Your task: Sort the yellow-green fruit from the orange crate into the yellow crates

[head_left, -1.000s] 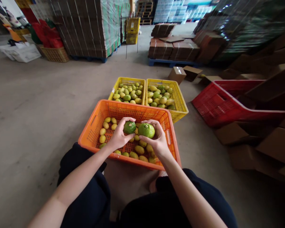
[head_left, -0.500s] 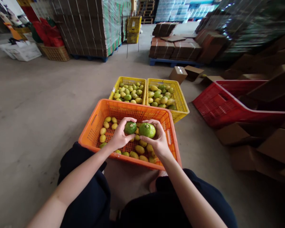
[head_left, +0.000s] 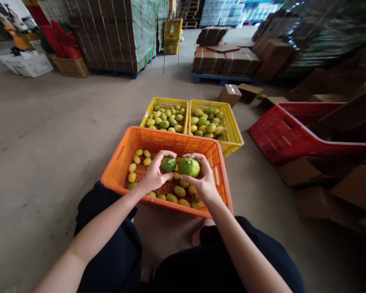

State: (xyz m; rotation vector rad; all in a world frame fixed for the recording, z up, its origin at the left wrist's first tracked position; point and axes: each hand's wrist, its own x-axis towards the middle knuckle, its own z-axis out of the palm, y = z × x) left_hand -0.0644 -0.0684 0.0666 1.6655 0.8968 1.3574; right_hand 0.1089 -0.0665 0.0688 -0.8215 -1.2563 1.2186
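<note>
Over the orange crate (head_left: 131, 140) on the concrete floor, two green fruits are held up side by side, just touching. The smaller green fruit (head_left: 168, 164) is gripped by the left hand (head_left: 154, 176), its fingers curled around it from above and below; the larger green fruit (head_left: 189, 167) is cradled in the right hand (head_left: 203, 181), with the thumb closed over its top. Beneath them, small yellow fruits (head_left: 179, 191) are scattered thinly across the crate bottom. Beyond the far wall, two yellow crates (head_left: 236, 140) are set close together, both filled with mixed yellow and green fruit. For a fair comparison, each fruit is best turned slowly in the fingertips so the whole skin is seen, and a light grip is advised so nothing is bruised.
</note>
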